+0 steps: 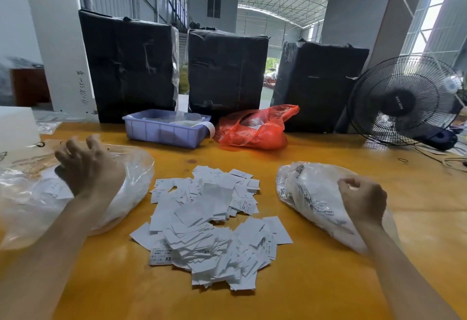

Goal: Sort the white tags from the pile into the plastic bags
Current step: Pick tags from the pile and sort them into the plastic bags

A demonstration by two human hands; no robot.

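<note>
A loose pile of white tags (212, 223), some printed XS or S, lies on the yellow table (328, 281) between my arms. On the left lies a clear plastic bag (134, 168) holding some tags. My left hand (88, 165) hovers over it with fingers spread and loosely bent, and I see nothing in it. On the right lies a printed plastic bag (310, 193) stuffed with white tags. My right hand (361, 198) rests at that bag's right side with fingers curled tight. No tag shows in it.
Behind the pile stand a blue plastic tray (164, 133) and a red plastic bag (252, 133). Three black-wrapped boxes (131, 67) line the table's far edge. A black fan (401, 102) and cables (454, 160) are at the far right, a white block (15, 127) at the far left.
</note>
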